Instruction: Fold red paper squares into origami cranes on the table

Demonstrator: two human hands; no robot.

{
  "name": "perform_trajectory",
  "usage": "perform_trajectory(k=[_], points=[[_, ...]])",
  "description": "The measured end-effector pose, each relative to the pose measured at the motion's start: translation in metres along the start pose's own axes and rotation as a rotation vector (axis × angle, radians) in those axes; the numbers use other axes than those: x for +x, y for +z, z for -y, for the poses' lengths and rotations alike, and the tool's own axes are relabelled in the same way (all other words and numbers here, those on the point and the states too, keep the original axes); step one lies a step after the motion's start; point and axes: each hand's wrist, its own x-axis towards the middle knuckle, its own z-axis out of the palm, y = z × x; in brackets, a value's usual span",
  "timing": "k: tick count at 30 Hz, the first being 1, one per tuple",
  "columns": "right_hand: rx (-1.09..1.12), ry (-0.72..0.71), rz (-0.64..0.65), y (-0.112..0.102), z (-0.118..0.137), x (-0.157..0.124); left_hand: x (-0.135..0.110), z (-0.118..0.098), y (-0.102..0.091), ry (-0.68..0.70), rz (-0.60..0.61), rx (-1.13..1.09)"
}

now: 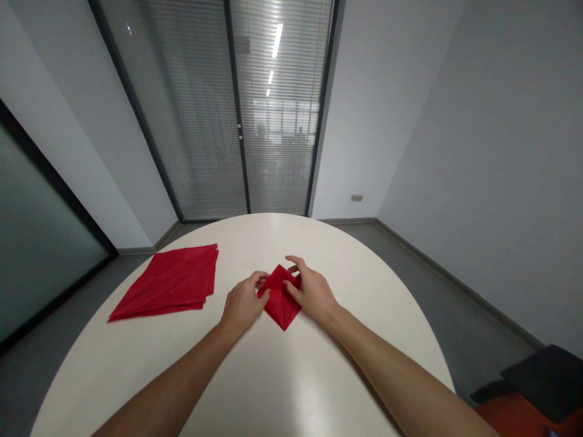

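Note:
A small folded red paper piece [280, 300] lies on the round white table [273, 376], its pointed tip toward me. My left hand [242, 305] pinches its left edge with fingertips. My right hand [311, 291] presses on its right side, fingers curled over the upper corner. Both hands touch the paper, which rests flat on the tabletop between them.
A stack of flat red paper sheets [170, 281] lies on the table to the left. Beyond the table's far edge stand glass doors with blinds [237, 109]. A black and orange object [542, 388] sits at the lower right, off the table.

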Motion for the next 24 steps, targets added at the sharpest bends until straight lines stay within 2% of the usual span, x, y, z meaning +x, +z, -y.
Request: perform_trajectory(k=[10,17,24], points=[[0.013,-0.028,0.012,0.0032,0.0018,-0.0012,0.0016,-0.0062,-0.0004,-0.037,-0.034,0.133],[0.059,-0.011,-0.041,0.0043,-0.0033,0.0013,0.0022,-0.0049,0.0007,-0.072,-0.058,0.079],[-0.014,0.007,-0.073,0.0089,-0.0008,0.0045,0.0049,-0.0012,0.0069,-0.039,-0.081,-0.033]])
